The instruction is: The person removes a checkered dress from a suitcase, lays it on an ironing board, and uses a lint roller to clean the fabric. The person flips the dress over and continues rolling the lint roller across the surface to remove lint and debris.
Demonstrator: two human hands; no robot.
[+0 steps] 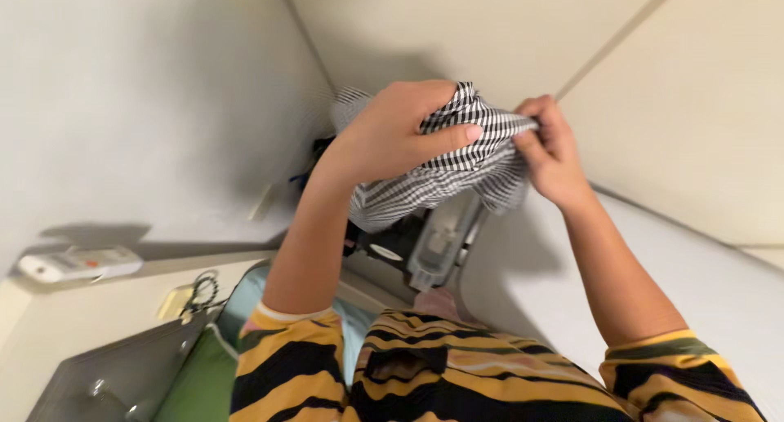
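Single view, head-worn. Looks down over chest and striped sleeves (286, 357), close in, forearms filling centre of frame. Frame rolled: wall (122, 104) upper left, tiled floor (637, 79) upper right. Both hands near mid-frame at arm's reach: left hand (392, 136), right hand (551, 148), checked cloth (457, 165) between them. No second view, so nothing shared.

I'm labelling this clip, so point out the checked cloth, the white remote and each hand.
checked cloth (457, 173): head view, bunched middle.
white remote (82, 263): head view, its body.
left hand (396, 132): head view, back.
right hand (551, 148): head view, knuckles.
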